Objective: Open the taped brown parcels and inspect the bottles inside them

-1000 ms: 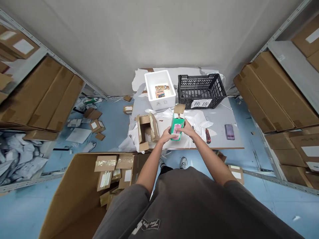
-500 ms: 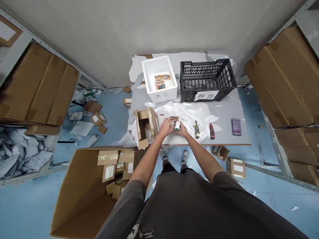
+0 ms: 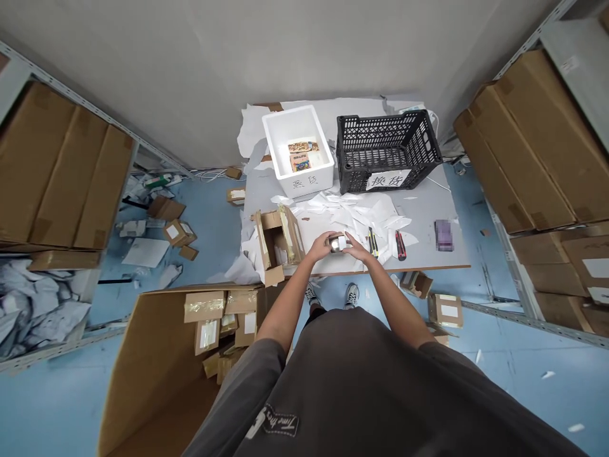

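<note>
At the desk's (image 3: 428, 206) near edge, the left hand (image 3: 320, 246) and right hand (image 3: 356, 248) were curled around opposite sides of a small box (image 3: 337, 244). Torn paper (image 3: 373, 214) lay beyond; toward the far edge stood a white bin (image 3: 317, 185) and a black crate (image 3: 352, 181).

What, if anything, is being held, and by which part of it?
A small, white-flapped rectangular cardboard box, held by its opposite sides between the left hand and the right hand.
</note>
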The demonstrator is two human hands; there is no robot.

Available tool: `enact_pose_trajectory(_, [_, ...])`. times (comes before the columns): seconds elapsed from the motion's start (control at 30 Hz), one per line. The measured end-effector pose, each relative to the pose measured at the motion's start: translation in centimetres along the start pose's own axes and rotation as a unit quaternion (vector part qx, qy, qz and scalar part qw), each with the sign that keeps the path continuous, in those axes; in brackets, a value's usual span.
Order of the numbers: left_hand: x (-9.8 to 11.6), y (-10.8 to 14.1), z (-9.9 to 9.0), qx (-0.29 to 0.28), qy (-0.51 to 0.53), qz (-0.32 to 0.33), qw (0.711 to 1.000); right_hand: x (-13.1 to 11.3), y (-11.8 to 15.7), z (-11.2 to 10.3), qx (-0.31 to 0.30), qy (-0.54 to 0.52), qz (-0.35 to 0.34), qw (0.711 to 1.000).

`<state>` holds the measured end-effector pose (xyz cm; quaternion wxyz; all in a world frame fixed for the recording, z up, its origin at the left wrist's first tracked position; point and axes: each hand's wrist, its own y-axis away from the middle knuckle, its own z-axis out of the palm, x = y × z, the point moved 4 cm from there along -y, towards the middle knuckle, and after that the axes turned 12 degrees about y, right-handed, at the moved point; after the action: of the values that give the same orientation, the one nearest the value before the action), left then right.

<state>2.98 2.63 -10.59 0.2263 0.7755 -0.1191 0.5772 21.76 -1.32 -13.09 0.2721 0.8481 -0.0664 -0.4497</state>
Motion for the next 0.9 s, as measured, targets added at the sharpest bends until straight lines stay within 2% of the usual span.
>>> enact_pose_trajectory(0.13, [-1.0,0.5,0.9,-0.029,-0.016,0.063,0.997,-1.7,0.4,0.0,0.101,0.046,-0.029,0.993])
enact_pose_trajectory(0.2, [-1.5,0.6,1.3,-0.037,-0.045,0.075,0.995,-2.0,0.4,0.1,0.129,0.072,-0.041,0.988])
enact_pose_trajectory(0.3, [-2.1,0.3,1.7,-0.033,-0.063,0.065,0.995,-1.3,0.5,-0.1,0.124,0.049,-0.049,0.99])
enact_pose_trajectory(0.43, [-2.4,-0.1,2.2,0.001,-0.046,0.036,0.998,-0.1,1.5,-1.4,0.109,0.006,-0.055,0.993])
enact_pose_trajectory(0.53, [-2.0,-0.2,2.7,0.007,-0.037,0.029,0.999,-1.0,2.4,-2.6,0.148,0.078,-0.104,0.98])
enact_pose_trajectory(0.6, [-1.6,-0.2,2.9,0.018,-0.036,0.024,0.999,-2.0,2.7,-2.9,0.161,0.161,-0.107,0.968])
enact_pose_trajectory(0.73, [-0.9,-0.1,3.2,0.029,-0.038,0.017,0.999,-3.3,2.0,-2.6,0.11,0.289,-0.018,0.951])
enact_pose_trajectory(0.9, [-0.7,0.1,3.3,0.03,-0.048,0.016,0.998,-5.0,-0.1,-2.1,0.061,0.336,0.016,0.94])
